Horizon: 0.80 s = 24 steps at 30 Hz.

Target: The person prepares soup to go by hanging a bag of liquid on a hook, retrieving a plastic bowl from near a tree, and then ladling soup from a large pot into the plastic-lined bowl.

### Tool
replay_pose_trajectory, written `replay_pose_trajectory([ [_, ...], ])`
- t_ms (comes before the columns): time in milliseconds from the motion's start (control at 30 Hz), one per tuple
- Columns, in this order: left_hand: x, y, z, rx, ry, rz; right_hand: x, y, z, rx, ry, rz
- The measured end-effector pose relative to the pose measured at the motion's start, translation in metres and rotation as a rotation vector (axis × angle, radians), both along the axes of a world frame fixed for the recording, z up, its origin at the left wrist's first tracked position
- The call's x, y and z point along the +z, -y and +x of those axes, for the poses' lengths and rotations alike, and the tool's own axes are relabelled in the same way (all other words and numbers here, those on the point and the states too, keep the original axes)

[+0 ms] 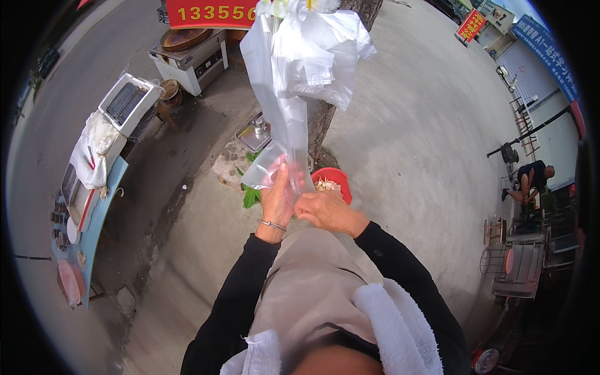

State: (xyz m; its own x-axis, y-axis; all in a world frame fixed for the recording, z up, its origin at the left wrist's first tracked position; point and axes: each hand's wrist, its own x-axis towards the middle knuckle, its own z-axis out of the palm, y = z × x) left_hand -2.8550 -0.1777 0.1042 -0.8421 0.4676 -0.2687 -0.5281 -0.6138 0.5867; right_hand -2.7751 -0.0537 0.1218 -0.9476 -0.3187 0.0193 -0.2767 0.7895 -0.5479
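A bunch of thin translucent plastic bags (318, 56) hangs in front of a tree trunk (323, 124), with one bag (288, 126) stretching down towards me. My left hand (277, 197) holds the lower end of that bag. Its thumb lies over the plastic, and the fingers show blurred through the film. Close beside it, my right hand (326, 209) is curled with its fingertips pinched at the bag's lower edge. Just beyond the right hand, a red basin (346, 185) on the ground holds pale scraps and thin sticks. A metal bangle (272, 225) circles my left wrist.
On the left, a blue table (101, 229) carries trays, jars and a white cloth (96, 150); a white foam box (126, 104) sits beyond. A griddle stove (192, 61) stands farther back. A metal tray (253, 132) lies near the trunk. A seated person (529, 180) is far right.
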Motion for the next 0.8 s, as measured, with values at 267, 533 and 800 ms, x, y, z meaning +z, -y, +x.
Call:
replay_pose_trajectory([
  [267, -0.051, -0.037, 0.055, 0.060, -0.865, -0.660, -0.007, 0.004, 0.086, -0.133, 0.405, -0.282],
  [533, -0.025, -0.066, 0.135, -0.464, -1.845, -0.477, 0.024, -0.053, 0.192, -0.532, -0.241, -0.604],
  [800, 0.000, -0.143, 0.310, -1.014, -1.467, -0.193, -0.034, -0.072, 0.458, -0.847, 0.016, -0.512],
])
